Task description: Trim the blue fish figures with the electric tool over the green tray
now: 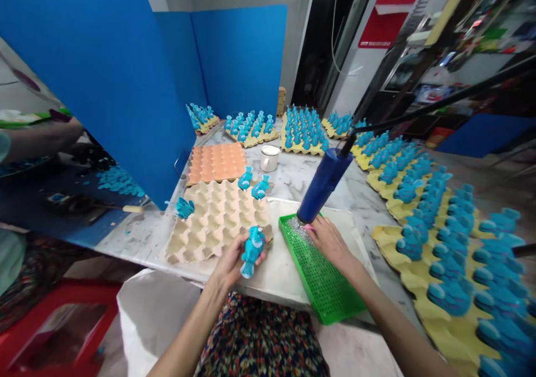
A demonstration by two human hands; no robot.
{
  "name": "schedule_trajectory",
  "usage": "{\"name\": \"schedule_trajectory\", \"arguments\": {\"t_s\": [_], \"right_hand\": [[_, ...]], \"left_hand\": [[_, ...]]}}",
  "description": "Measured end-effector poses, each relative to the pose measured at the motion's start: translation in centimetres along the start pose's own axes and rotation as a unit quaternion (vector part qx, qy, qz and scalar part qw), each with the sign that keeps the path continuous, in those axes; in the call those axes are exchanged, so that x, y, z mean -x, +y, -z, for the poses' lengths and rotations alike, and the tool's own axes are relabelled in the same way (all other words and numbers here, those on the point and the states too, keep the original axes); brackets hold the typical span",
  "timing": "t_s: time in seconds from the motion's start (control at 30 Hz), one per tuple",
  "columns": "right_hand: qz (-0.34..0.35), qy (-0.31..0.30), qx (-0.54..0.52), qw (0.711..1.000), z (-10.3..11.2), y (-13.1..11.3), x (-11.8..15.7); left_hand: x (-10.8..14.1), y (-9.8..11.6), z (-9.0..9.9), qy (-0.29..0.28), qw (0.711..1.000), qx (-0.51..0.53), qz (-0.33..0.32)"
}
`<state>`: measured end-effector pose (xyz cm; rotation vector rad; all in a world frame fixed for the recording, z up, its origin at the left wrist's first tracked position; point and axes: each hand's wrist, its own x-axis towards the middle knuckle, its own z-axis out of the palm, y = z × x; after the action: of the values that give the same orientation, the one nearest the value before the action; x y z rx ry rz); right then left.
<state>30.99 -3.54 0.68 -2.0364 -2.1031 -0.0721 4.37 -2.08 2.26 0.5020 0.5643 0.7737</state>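
Now, the left hand (233, 261) grasps a blue figurine (253, 251) just beside an egg tray (209, 220). The right hand (330, 243) touches a green tray (330, 293) under a blue tool (324, 179), but I cannot tell its grip.

Figurine (253, 251): turquoise, pale blue markings
Perforated tray (322, 276): bright green
Heat gun (324, 184): dark blue
Egg tray (419, 279): yellow
Skirt (259, 338): dark, multicoloured floral
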Motion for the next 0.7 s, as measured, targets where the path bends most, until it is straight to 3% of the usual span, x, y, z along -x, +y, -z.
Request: {"name": "schedule_trajectory", "arguments": {"t_s": [0.1,0.3,0.4,0.57,0.7], "right_hand": [[0.005,0.002,-0.008,1.000,-0.1,-0.4,0.1],[0.054,-0.013,-0.057,0.997,1.1,-0.8,4.4],[0.033,0.023,-0.082,0.996,1.3,0.2,4.0],[-0.010,0.095,0.004,0.995,-0.7,-0.4,-0.2],[0.049,0.102,0.001,0.994,-3.2,-2.1,2.0]], "left_hand": [[0.4,-0.2,-0.6,0.015,0.998,-0.055,-0.029],[0.6,-1.1,-0.8,0.036,0.987,-0.140,-0.063],[0.6,-1.5,-0.6,0.048,0.978,-0.193,-0.062],[0.8,-1.7,0.1,0.053,0.959,-0.269,-0.076],[1.1,-1.7,1.1,0.046,0.951,-0.287,-0.106]]}}
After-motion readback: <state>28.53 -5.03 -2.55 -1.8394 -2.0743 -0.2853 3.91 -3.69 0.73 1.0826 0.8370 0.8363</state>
